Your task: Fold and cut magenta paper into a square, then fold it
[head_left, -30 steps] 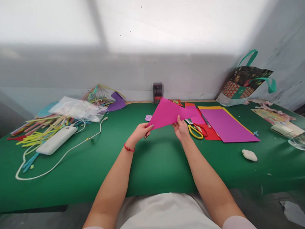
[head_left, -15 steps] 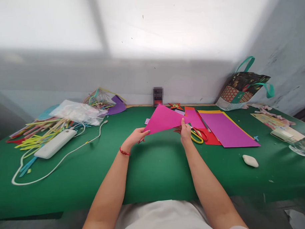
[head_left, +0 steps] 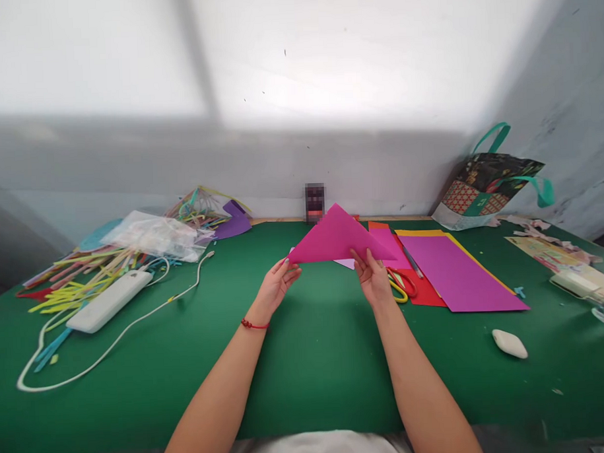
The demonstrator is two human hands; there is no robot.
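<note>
A magenta paper triangle point(head_left: 338, 238) is held up above the green table point(head_left: 306, 358), its point upward. My left hand point(head_left: 277, 285) pinches its lower left corner. My right hand point(head_left: 374, 280) grips the bottom edge further right, fingers behind the sheet. A red string circles my left wrist. Just right of my right hand lie yellow-and-red scissors point(head_left: 400, 286), partly hidden by it, on a stack of coloured sheets topped by a purple sheet point(head_left: 457, 274).
At the left lie a white power bank point(head_left: 109, 300) with a white cable point(head_left: 103, 352), a clear plastic bag point(head_left: 154, 235) and several coloured strips. A white oval object point(head_left: 509, 343) sits at the right. A patterned gift bag point(head_left: 486, 180) leans on the wall.
The paper has swung from a slanted, leftward-tipped hold to an upright triangle. Both hands have shifted slightly along its bottom edge. The camera has tilted, so everything sits lower in view.
</note>
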